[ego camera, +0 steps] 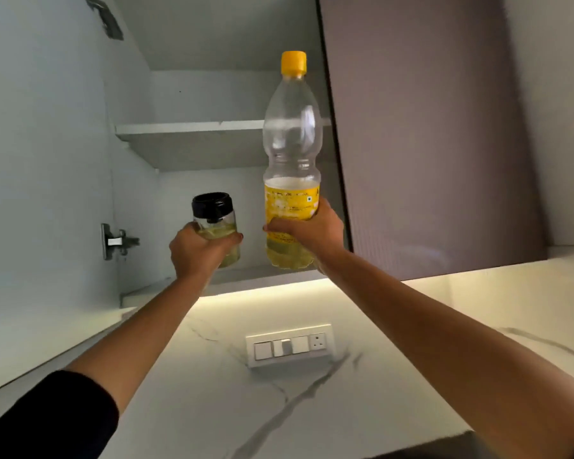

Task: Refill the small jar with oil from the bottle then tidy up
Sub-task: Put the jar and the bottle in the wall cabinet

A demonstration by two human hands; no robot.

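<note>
Jar (pixel 216 226) in left grip (pixel 196 251) | bottle (pixel 292 180) in right grip (pixel 307 231)

Look up and you face an open white wall cabinet (pixel 193 94) filling the upper left of the frame, with one pale shelf board (pixel 186 127) across its middle. A steel hinge (pixel 116 241) sits on its left inner wall. Its matte mauve door (pixel 428 134) hangs at upper right. Below, warm strip light (pixel 265 288) glows onto a white grey-veined marble wall (pixel 312 409), where a white switch plate (pixel 290 345) sits at lower centre
</note>
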